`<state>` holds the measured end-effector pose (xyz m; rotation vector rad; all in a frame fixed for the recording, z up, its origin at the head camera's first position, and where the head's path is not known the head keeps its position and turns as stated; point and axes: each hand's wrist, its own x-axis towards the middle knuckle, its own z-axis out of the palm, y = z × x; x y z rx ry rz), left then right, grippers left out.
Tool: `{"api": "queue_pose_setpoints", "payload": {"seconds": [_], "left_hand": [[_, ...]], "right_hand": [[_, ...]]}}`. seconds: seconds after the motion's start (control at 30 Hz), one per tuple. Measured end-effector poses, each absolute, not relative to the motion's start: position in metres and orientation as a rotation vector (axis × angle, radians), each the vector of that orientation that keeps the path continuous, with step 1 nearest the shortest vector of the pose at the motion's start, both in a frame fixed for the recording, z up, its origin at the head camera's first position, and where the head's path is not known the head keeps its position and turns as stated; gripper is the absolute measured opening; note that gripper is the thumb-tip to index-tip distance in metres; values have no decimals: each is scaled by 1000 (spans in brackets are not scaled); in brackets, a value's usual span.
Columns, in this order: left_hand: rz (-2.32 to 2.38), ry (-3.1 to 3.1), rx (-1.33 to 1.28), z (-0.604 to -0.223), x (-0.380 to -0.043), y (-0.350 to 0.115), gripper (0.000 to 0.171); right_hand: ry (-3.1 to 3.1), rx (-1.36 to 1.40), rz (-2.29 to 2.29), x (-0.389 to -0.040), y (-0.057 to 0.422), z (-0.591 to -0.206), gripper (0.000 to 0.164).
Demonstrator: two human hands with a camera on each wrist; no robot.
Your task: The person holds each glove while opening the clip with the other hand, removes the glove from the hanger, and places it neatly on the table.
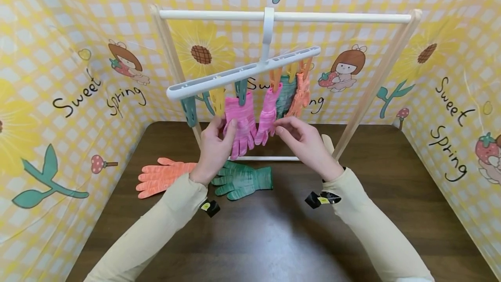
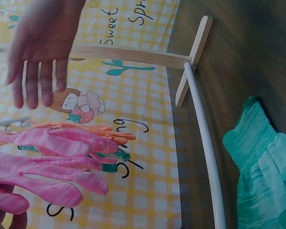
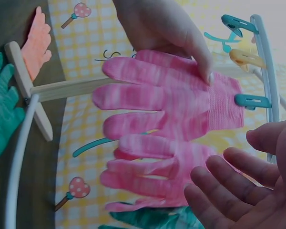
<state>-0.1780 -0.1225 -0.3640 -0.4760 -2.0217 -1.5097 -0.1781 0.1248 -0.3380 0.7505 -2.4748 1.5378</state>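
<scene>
A pink knitted glove [image 1: 243,119] hangs fingers down from a teal clothespin [image 1: 241,91] on a white clip hanger [image 1: 219,80]. My left hand [image 1: 214,145] pinches its left edge, thumb [image 3: 200,59] on the front and fingers behind. Another pink glove [image 1: 268,114] hangs beside it from an orange clothespin [image 1: 275,77]. Close to that glove's right side is my right hand [image 1: 303,141], palm inward and fingers [image 3: 229,186] loosely bent, holding nothing. Whether its fingertips touch the glove I cannot tell.
The hanger hooks over the white top rail [image 1: 336,17] of a wooden stand [image 1: 385,67]. A green glove [image 1: 286,95] and an orange glove [image 1: 300,95] hang farther back. On the brown table [image 1: 250,238] lie an orange glove [image 1: 166,177] and a green glove [image 1: 244,180].
</scene>
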Motion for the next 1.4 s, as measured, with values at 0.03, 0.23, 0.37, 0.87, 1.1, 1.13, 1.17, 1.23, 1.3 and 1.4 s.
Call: {"api": "queue_pose_setpoints", "payload": {"seconds": [0.03, 0.23, 0.37, 0.87, 1.1, 1.13, 1.17, 1.23, 1.3, 1.4], "left_hand": [[-1507, -2020, -474, -364, -178, -122, 17], [-1527, -2020, -467, -361, -178, -122, 18], [-1566, -2013, -471, -360, -178, -122, 21], [-1614, -2002, -495, -362, -176, -121, 26], [-1592, -1999, -512, -363, -176, -120, 17], [-1596, -1999, -515, -363, -176, -120, 17], [-1602, -1999, -516, -364, -175, -120, 16], [-1614, -2002, -518, -364, -175, -119, 16], [-1625, -2005, -517, -364, -175, -119, 15], [-1625, -2007, -516, -365, -175, -118, 15]], "right_hand": [[-2473, 761, 1526, -179, 123, -335, 27], [-2400, 841, 1451, -187, 109, -315, 25], [-2340, 882, 1434, -193, 99, -302, 25], [-2254, 846, 1578, -211, 71, -281, 31], [-2300, 819, 1784, -221, 63, -280, 39], [-2308, 805, 1812, -221, 61, -279, 41], [-2316, 788, 1836, -222, 60, -279, 43], [-2320, 764, 1886, -223, 59, -278, 43], [-2303, 759, 1956, -223, 57, -277, 43], [-2233, 784, 2105, -224, 55, -275, 40]]}}
